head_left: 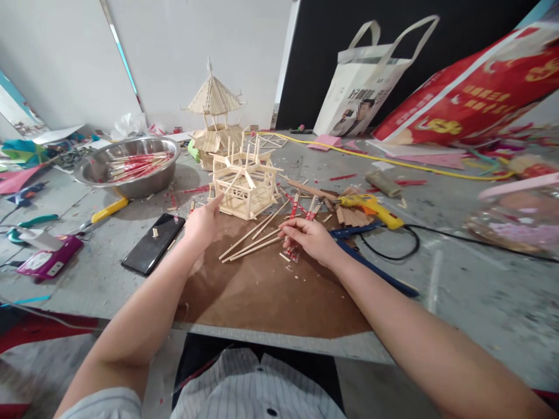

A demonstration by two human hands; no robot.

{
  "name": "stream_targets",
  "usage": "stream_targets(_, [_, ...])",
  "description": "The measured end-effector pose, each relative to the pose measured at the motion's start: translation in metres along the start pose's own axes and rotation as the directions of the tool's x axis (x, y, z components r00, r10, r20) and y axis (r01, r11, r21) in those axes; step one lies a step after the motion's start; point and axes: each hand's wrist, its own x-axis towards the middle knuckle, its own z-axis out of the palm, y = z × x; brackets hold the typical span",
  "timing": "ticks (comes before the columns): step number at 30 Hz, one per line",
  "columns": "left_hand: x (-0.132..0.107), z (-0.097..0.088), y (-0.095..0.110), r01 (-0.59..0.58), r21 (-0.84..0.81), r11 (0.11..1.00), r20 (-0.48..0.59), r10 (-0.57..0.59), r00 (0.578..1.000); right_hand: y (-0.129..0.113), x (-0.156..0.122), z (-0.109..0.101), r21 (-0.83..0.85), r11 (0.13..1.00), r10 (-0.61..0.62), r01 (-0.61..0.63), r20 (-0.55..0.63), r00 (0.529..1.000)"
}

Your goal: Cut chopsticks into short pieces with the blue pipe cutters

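A small pavilion-like model of pale wooden sticks (244, 195), with upright posts on top, stands at the back of a brown board (271, 297). My left hand (203, 224) is at its near left corner, index finger stretched out and touching it; the other fingers are partly hidden. My right hand (308, 235) is closed in a pinch at the right end of a thin wooden stick (253, 249). Other loose sticks lie beside that one. Red-marked sticks (293, 209) lie behind and under my right hand.
Behind stands a roofed stick pavilion (213, 105). To the left are a metal bowl (168, 163) of sticks, a yellow-handled cutter (109, 210) and a phone (146, 250). A yellow glue gun (371, 206), its black cable and a blue-handled tool (379, 270) lie to the right.
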Motion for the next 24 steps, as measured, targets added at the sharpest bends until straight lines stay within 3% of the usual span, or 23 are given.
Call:
stream_targets(13, [0.004,0.009,-0.004,0.020,-0.005,1.000,-0.008,-0.020,1.000,0.000,0.000,0.000,-0.053,0.998,0.026,-0.025,0.022,0.999])
stream_targets(24, [0.010,0.004,-0.002,0.034,0.041,0.999,-0.015,-0.034,0.999,0.001,0.000,0.000,-0.070,0.997,0.047,-0.044,0.040,0.998])
